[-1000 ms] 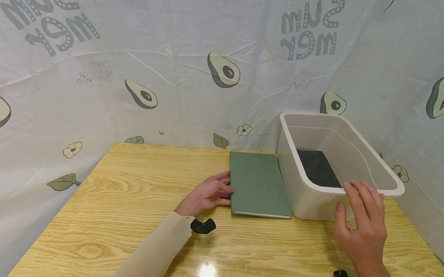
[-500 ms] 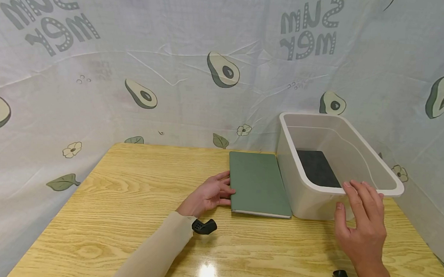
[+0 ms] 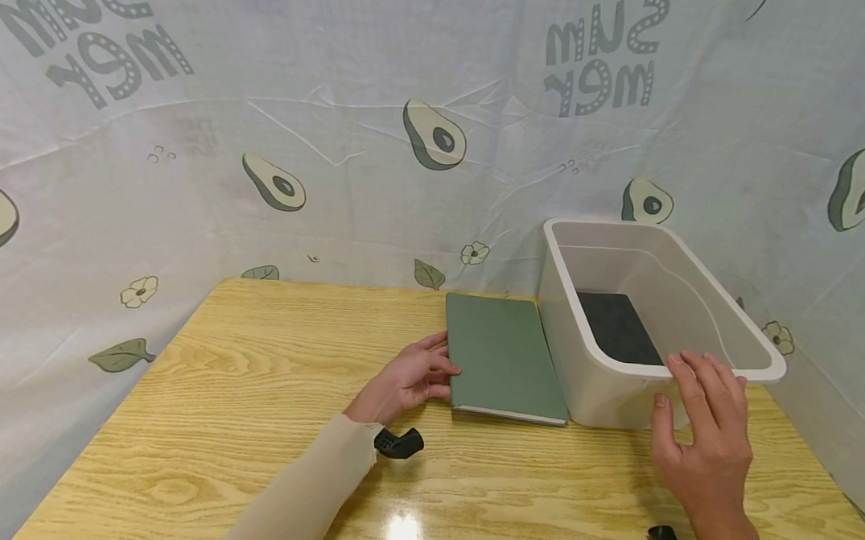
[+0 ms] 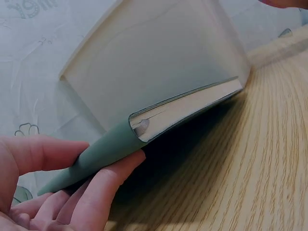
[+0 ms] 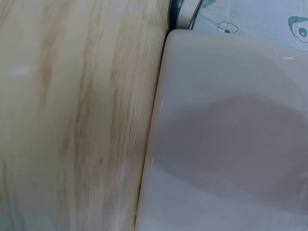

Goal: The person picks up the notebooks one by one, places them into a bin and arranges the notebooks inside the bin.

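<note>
My left hand (image 3: 409, 375) grips a green hardcover book (image 3: 504, 354) by its spine edge. In the left wrist view, the thumb lies on the cover and the fingers (image 4: 103, 190) are underneath. The book (image 4: 106, 147) tilts, its spine side off the table and its far edge low beside the bin. A grey ribbon end (image 4: 142, 126) shows at its pages. My right hand (image 3: 708, 431) touches the near rim of a white plastic bin (image 3: 582, 325), fingers fairly straight and thumb beside the outer wall. The right wrist view shows the bin's wall (image 5: 226, 144) but no hand.
A flat black item (image 3: 618, 326) lies on the bin's floor; its kind is unclear. The wooden table (image 3: 270, 335) carries book and bin, with a patterned cloth (image 3: 351, 137) hanging behind. A black strap piece (image 3: 399, 443) sits at my left wrist.
The book's left side has risen slightly, and my left thumb has slid a little further onto its cover. My right hand and the bin have stayed in place.
</note>
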Demonstrator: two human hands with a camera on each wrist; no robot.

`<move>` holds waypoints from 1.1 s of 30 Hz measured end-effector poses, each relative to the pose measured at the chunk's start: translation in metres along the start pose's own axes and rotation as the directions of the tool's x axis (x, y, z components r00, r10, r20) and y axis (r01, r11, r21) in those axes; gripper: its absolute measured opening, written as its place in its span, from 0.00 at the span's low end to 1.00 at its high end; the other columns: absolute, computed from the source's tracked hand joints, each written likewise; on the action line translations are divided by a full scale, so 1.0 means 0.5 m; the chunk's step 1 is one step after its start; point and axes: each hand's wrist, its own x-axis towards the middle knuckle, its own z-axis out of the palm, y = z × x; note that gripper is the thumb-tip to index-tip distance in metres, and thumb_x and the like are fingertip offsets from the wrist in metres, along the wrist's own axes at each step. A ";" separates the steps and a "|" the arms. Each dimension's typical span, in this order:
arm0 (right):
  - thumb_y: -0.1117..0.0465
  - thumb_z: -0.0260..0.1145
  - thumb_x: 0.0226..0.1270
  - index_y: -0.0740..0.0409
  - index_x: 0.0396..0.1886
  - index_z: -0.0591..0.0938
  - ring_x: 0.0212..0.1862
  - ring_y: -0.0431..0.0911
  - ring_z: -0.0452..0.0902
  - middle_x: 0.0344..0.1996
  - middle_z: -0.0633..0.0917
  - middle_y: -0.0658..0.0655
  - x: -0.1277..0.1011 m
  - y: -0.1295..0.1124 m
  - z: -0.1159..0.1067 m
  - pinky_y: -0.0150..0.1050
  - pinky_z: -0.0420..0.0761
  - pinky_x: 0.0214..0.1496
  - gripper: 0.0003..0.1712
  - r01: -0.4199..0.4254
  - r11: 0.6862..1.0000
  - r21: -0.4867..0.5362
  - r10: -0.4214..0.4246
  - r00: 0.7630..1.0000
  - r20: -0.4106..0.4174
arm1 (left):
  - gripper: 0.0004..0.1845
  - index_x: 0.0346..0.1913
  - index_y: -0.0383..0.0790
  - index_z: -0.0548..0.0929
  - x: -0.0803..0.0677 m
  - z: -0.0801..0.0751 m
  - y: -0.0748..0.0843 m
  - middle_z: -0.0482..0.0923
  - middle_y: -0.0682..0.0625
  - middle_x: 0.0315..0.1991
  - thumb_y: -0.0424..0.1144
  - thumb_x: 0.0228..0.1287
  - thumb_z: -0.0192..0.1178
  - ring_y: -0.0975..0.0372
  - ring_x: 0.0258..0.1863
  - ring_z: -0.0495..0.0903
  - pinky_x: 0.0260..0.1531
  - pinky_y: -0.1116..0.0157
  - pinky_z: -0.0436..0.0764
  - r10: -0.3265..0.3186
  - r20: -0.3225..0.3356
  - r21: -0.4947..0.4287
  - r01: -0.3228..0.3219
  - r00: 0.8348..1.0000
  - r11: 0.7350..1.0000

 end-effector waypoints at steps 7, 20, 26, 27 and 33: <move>0.56 0.60 0.74 0.69 0.58 0.87 0.63 0.72 0.76 0.55 0.86 0.74 -0.001 -0.002 -0.001 0.62 0.64 0.82 0.24 -0.002 1.000 -0.003 0.002 1.000 -0.005 | 0.48 0.86 0.51 0.58 -0.007 0.015 0.011 0.64 0.48 0.83 0.16 0.67 0.55 0.54 0.51 0.90 0.40 0.60 0.92 0.038 -0.010 -0.048 -0.038 0.999 0.998; 0.54 0.59 0.77 0.68 0.59 0.86 0.65 0.72 0.76 0.57 0.86 0.74 -0.007 0.004 -0.005 0.65 0.61 0.83 0.25 -0.007 1.000 -0.014 0.007 1.000 0.023 | 0.44 0.84 0.54 0.62 -0.024 0.043 0.047 0.74 0.40 0.69 0.20 0.69 0.55 0.56 0.47 0.87 0.38 0.64 0.90 0.071 -0.096 -0.084 -0.079 0.993 0.993; 0.54 0.59 0.76 0.68 0.60 0.86 0.65 0.71 0.76 0.57 0.86 0.74 -0.007 0.006 -0.005 0.64 0.62 0.83 0.25 -0.005 1.000 -0.023 0.006 1.000 0.027 | 0.43 0.84 0.55 0.63 -0.029 0.051 0.061 0.77 0.44 0.62 0.21 0.70 0.56 0.58 0.41 0.87 0.37 0.66 0.89 0.070 -0.124 -0.108 -0.083 0.990 0.991; 0.54 0.59 0.76 0.68 0.60 0.86 0.65 0.71 0.76 0.57 0.86 0.74 -0.006 0.006 -0.005 0.64 0.62 0.83 0.25 -0.004 1.000 -0.024 0.004 1.000 0.028 | 0.44 0.84 0.56 0.63 -0.030 0.052 0.064 0.78 0.44 0.62 0.21 0.70 0.57 0.59 0.41 0.87 0.37 0.66 0.89 0.067 -0.125 -0.113 -0.081 0.990 0.990; 0.54 0.58 0.76 0.68 0.60 0.86 0.65 0.72 0.76 0.57 0.85 0.74 -0.005 0.007 -0.004 0.64 0.61 0.83 0.25 0.003 1.000 -0.020 -0.002 1.000 0.028 | 0.44 0.86 0.56 0.58 -0.036 0.058 0.088 0.67 0.46 0.80 0.21 0.72 0.54 0.61 0.40 0.87 0.36 0.69 0.88 0.091 -0.087 -0.110 -0.100 0.992 0.989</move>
